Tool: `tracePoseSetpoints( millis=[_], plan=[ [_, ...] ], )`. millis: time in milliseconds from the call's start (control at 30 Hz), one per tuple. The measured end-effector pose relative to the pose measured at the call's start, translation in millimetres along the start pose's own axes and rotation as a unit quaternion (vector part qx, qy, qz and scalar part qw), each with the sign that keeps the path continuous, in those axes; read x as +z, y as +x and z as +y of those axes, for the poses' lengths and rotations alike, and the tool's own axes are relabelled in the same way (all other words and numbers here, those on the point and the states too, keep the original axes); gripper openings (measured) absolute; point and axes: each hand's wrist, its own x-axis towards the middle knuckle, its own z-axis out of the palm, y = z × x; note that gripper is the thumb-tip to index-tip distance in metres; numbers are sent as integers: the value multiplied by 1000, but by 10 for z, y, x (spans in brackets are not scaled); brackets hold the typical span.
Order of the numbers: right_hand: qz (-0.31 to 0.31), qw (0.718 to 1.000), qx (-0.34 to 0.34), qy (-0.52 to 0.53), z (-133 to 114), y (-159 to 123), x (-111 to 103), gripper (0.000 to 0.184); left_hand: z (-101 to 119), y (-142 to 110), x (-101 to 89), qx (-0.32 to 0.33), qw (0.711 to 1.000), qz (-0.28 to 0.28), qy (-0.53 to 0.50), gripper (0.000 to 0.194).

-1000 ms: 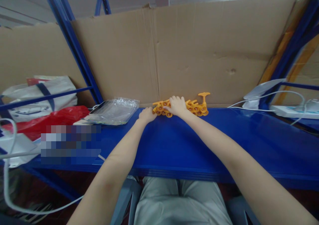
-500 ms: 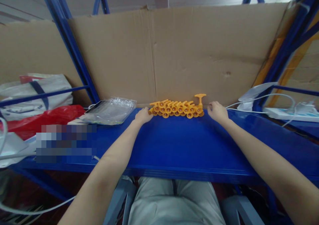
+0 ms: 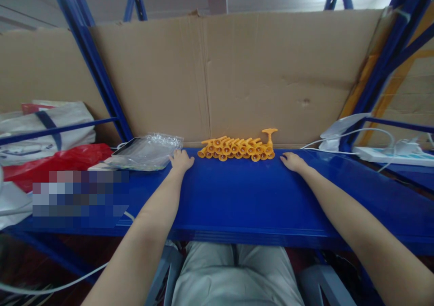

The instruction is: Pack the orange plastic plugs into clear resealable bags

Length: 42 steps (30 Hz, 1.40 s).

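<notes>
A stacked row of orange-yellow plastic pieces (image 3: pixel 234 149), with round cup-like ends facing me, lies at the back of the blue table (image 3: pixel 233 197). At the row's right end, one T-shaped orange piece (image 3: pixel 270 136) stands upright with its crossbar on top. My left hand (image 3: pixel 182 160) rests on the table left of the row, fingers spread, holding nothing, beside a clear plastic bag (image 3: pixel 149 152). To the right of the row, my right hand (image 3: pixel 293 162) lies with its fingers stretched out, apart from the pieces and holding nothing.
A cardboard panel (image 3: pixel 251 75) closes off the back, between blue metal posts (image 3: pixel 91 62). On the left lie a red plastic bag (image 3: pixel 64 160) and a white cloth bag (image 3: pixel 20 138). White cables and a power strip (image 3: pixel 393 156) are at the right.
My left hand has moved left, off the end of the row, and its fingers have spread. My right hand has lowered onto the table. The orange pieces stay in their stack.
</notes>
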Motion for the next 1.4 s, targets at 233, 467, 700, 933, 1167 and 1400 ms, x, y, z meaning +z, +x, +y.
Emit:
tracePoseSetpoints(
  millis=[233, 467, 700, 933, 1167, 1400],
  plan=[
    [-11, 1000, 1, -22, 8, 8, -2, 46, -40, 35, 21, -142, 989, -36, -10, 70],
    [-17, 999, 7, -28, 4, 7, -13, 47, -97, 51, 12, -168, 986, -10, -13, 74],
    [-22, 999, 1, -32, 7, 12, -18, 46, -161, 59, 42, -157, 985, 55, -39, 73],
    [-26, 999, -1, -34, 8, -3, -28, 47, -175, 104, 66, -185, 981, 27, -53, 69],
    [-21, 999, -9, -44, 16, 12, -10, 46, -163, 90, 39, -205, 977, 11, -66, 77],
    [-22, 999, -7, -42, 14, 6, -18, 46, -168, 88, 47, -191, 980, 26, -46, 73]
  ],
)
